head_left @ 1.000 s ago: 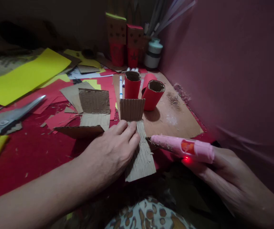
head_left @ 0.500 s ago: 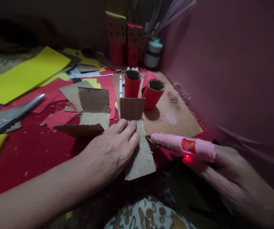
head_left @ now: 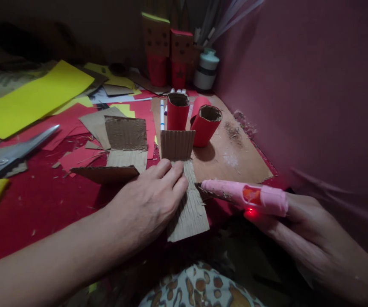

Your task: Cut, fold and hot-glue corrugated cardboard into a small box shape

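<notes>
My left hand (head_left: 161, 192) presses on a ridged cardboard strip (head_left: 188, 217), its fingers curled over the left side; the fingertips are partly hidden. The strip's far end is folded upright. My right hand (head_left: 312, 230) is wrapped round a pink hot glue gun (head_left: 232, 192) with a glowing red light. Its nozzle points left and sits at the strip's right edge; whether it touches is hard to tell. Left of my left hand stands another folded cardboard piece (head_left: 126, 134). Behind the strip are a red upright tube (head_left: 178, 113) and a tilted red tube (head_left: 205, 128).
Scissors (head_left: 20, 151) with yellow handles lie at the left, near yellow paper (head_left: 36, 98) and red scraps. A brown board (head_left: 244, 157) lies under the tubes, against the purple wall (head_left: 305, 94). Box-headed figures (head_left: 156, 42) and a white jar (head_left: 206, 70) stand at the back.
Almost nothing differs. The glue gun and my right hand have shifted very slightly left; my left hand stays on the cardboard strip.
</notes>
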`<state>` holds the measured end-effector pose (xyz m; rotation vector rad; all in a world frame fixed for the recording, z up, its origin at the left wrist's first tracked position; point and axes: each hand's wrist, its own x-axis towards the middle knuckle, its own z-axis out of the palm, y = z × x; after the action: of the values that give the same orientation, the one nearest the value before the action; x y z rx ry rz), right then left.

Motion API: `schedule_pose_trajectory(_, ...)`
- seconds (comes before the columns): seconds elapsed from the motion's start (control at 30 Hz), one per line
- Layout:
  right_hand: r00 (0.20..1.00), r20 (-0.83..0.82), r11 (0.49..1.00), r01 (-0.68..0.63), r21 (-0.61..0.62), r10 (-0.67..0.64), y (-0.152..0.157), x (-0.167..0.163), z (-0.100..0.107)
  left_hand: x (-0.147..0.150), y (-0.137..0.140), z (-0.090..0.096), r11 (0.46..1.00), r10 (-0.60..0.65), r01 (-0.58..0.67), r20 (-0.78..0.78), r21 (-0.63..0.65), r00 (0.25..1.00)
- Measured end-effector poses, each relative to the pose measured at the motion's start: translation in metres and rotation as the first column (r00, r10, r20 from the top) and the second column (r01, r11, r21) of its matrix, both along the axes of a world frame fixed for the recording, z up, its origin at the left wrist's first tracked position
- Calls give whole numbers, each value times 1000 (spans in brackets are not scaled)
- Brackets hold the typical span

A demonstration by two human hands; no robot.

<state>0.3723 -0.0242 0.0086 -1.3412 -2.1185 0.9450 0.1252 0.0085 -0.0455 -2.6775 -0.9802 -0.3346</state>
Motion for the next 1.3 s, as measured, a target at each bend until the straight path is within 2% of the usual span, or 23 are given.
schedule_pose_trajectory(0.1, 998, 59, 995, -19, -100, 25, -2, 5, -1, 0, 0, 0, 1000, -12, 12, 9, 8, 1000)
schedule_pose_trajectory(0.63, 999, 41, 992, -24, -124, 30, -3, 4, 3, 0, 1, -1, 1000, -4, 4, 0, 10, 1000)
schedule_pose_trajectory(0.87, 1000, -3, 995, 21, -102, -22, -3, 4, 1, -1, 1, 0, 1000, 0, 0, -5, -4, 1000)
schedule_pose_trajectory(1.3, 1000, 17, 991, -11, -131, 14, -2, 6, 0, 0, 0, 1, 1000, 8, -8, -2, -24, 1000)
